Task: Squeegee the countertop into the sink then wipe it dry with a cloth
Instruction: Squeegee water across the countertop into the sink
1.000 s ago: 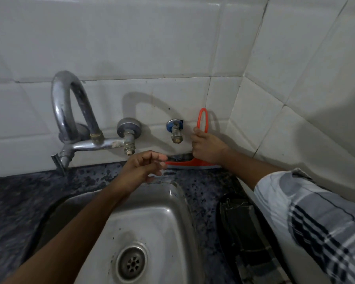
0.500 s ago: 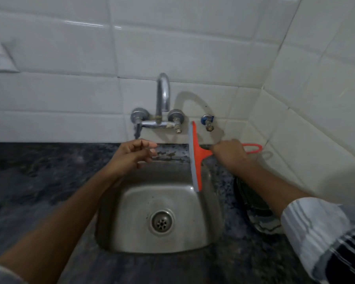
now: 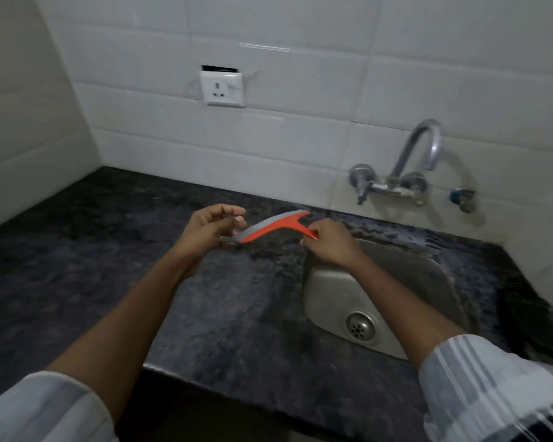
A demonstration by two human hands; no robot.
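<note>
My right hand (image 3: 331, 245) grips the handle of an orange squeegee (image 3: 270, 229) with a grey blade, held just above the dark speckled countertop (image 3: 115, 250) to the left of the steel sink (image 3: 339, 291). The blade points left and away from me. My left hand (image 3: 213, 231) hovers with curled fingers at the blade's left end, holding nothing; I cannot tell if it touches the blade. A dark cloth (image 3: 537, 330) lies on the counter right of the sink, partly cut off by the frame edge.
A chrome wall tap (image 3: 406, 173) with two valves hangs over the sink, and a small blue-capped valve (image 3: 462, 199) sits to its right. A white wall socket (image 3: 222, 89) is on the tiled backsplash. A side wall closes the counter's left end.
My right hand carried the squeegee from the back right corner, across the sink, to the counter left of it. My view swung left with it. My left hand moved left too.
</note>
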